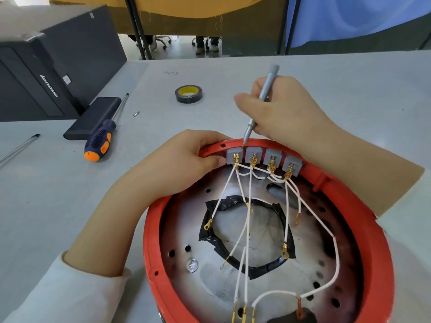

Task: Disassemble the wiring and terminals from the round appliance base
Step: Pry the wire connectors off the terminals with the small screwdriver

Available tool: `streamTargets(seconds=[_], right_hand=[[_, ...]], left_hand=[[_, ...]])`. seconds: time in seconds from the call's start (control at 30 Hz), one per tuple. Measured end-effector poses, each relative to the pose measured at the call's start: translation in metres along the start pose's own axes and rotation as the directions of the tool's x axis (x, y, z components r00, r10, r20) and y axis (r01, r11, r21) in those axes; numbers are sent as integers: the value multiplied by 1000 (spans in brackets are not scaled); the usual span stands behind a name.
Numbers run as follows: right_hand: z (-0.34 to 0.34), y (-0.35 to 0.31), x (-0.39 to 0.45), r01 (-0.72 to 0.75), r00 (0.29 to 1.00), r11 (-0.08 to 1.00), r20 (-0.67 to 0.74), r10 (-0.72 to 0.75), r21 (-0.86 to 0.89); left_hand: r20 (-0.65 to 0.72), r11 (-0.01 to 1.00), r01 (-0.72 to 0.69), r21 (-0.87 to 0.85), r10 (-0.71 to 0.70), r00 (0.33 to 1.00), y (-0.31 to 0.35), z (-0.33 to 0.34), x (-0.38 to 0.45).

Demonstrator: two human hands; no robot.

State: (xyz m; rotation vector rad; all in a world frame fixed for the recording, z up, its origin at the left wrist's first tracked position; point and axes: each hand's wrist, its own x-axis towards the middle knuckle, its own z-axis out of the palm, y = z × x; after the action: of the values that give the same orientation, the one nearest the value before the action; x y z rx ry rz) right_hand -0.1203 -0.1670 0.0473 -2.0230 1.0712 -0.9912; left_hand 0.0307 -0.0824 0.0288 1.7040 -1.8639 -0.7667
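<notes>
Beyond the round base (151, 231) lie a screwdriver (100, 142) and tape roll (189, 93).
</notes>
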Motion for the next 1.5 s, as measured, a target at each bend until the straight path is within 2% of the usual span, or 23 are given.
streamTargets(seconds=[0.17,0.37,0.83,1.1,1.33,1.5], right_hand=[[0,8,-13,-18,990,996,-140,30,90],[3,6,-12,-13,997,1000,-75,12,-10],[4,8,-6,-81,996,996,-22,82,38],[10,7,0,-2,998,996,-56,-3,-86],[9,5,10,-149,975,989,168,146,0],[12,7,15,-193,959,981,214,187,8]], left_hand=[[-1,1000,3,0,-3,1000,0,0,0],[3,1000,6,-12,-6,1000,-1,1,0],[4,1000,-4,-4,4,1000,-1,1,0],[-27,1000,-14,18,15,1000,-3,-1,1],[-19,1000,-6,23,6,1000,-3,-1,1],[-19,999,1,39,0,1000,-3,-1,2]])
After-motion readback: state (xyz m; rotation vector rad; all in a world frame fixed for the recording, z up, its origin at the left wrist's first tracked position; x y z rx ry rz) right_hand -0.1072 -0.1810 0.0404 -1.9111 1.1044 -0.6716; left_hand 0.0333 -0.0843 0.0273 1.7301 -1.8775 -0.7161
